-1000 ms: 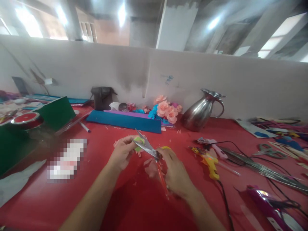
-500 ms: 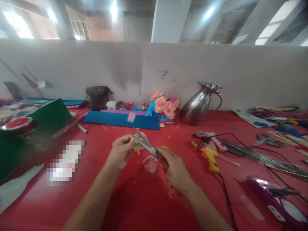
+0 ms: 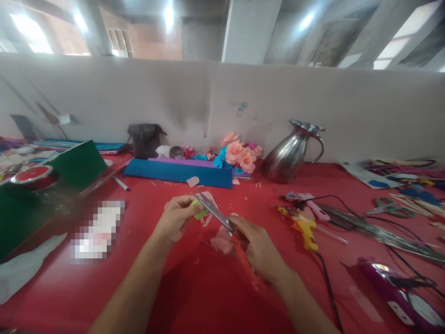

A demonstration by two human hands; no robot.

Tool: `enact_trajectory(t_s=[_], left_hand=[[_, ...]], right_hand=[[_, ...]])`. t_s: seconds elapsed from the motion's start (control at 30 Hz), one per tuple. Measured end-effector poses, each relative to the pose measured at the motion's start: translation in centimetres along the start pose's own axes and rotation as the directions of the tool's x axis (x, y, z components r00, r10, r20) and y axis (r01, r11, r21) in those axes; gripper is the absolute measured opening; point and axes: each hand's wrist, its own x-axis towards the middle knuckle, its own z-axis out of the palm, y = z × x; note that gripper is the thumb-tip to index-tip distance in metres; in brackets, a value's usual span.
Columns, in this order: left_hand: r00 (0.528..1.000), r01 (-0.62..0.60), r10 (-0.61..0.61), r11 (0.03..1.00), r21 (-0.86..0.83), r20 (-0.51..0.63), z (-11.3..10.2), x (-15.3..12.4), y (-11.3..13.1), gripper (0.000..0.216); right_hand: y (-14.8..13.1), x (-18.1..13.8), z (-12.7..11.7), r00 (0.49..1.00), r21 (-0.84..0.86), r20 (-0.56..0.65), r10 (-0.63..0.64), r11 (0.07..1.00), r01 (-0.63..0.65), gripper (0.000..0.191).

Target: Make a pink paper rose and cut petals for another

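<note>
Scissors [image 3: 217, 215], gripped by the right hand [image 3: 260, 246], are over the tabletop's [image 3: 194, 301] middle, between its near and far edges; a slip could nick the left hand [image 3: 176, 215], its fingertips being close to the blades. Loose pink cut-outs [image 3: 223, 240] below could scatter if a wrist drops. Smaller, the green piece [image 3: 200, 211] pinched in the left hand might twist, since fingers cover part of it.
</note>
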Motion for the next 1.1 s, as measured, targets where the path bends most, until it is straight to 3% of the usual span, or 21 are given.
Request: enact_trajectory(t_s=[0.2,0.47,0.8,1.0,1.1], left_hand=[[0.999,0.013,-0.015,0.999,0.033,0.046,-0.1,0.0,0.7,0.011],[0.995,0.019,-0.030,0.993,0.112,0.095,-0.7,0.2,0.3,0.011],[0.986,0.028,-0.061,0.978,0.206,0.157,-0.6,0.0,0.3,0.008],[0.984,0.063,-0.097,0.975,0.213,0.152,-0.8,0.0,0.3,0.009],[0.982,0.069,-0.105,0.972,0.224,0.156,-0.8,-0.2,0.4,0.011]], right_hand=[[0.4,-0.2,-0.8,0.993,0.079,0.111,0.049,0.995,-0.058,0.027],[0.2,0.0,-2.1,0.995,-0.221,0.091,0.050,0.975,-0.028,0.029],[-0.2,-0.2,-2.1,0.983,-0.006,0.171,0.064,0.998,-0.064,0.029],[-0.1,-0.4,-2.4,0.976,0.001,0.205,0.074,0.997,-0.076,0.040],[-0.3,-0.4,-2.8,0.973,-0.009,0.224,0.059,0.998,-0.058,0.037]])
